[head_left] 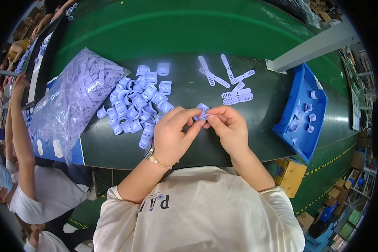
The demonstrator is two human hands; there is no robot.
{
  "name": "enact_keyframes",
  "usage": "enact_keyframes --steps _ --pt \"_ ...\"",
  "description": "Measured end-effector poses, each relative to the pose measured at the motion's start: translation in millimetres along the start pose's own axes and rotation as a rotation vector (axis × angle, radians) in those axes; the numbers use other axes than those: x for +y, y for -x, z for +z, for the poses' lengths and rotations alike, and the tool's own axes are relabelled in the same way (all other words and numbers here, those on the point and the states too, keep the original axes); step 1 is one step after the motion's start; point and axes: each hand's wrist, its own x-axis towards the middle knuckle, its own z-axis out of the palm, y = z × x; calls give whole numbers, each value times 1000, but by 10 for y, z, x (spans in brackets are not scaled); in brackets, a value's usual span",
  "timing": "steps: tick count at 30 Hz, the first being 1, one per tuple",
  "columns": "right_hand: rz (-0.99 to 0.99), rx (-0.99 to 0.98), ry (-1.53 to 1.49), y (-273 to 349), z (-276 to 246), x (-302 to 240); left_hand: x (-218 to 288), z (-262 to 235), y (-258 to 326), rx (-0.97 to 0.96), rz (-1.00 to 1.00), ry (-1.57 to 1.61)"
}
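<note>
Both my hands meet over the dark table, pinching a small lavender plastic piece (pixel 201 111) between them. My left hand (pixel 175 129) grips its left side with thumb and fingers. From the right, my right hand (pixel 229 127) holds the other side, and the fingertips cover part of it. Left of my hands lies a heap of curved, slotted lavender plastic pieces (pixel 134 101). Beyond my right hand are several flat lavender slotted straps (pixel 238 96), some lying crossed over each other.
A clear plastic bag (pixel 77 92) full of lavender straps lies on the left. On the right, a blue tray (pixel 308 140) holds several curved lavender pieces. A grey metal post (pixel 315 47) rises behind it. The green conveyor belt (pixel 168 29) runs along the back. Another person's arm (pixel 21 130) reaches up at far left.
</note>
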Motion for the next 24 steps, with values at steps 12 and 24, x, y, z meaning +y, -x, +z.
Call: enact_keyframes --steps 12,24 --pt "-132 31 6 -17 32 61 -23 114 50 66 -56 153" --pt "-269 65 -51 -44 56 85 -10 66 45 77 91 93"
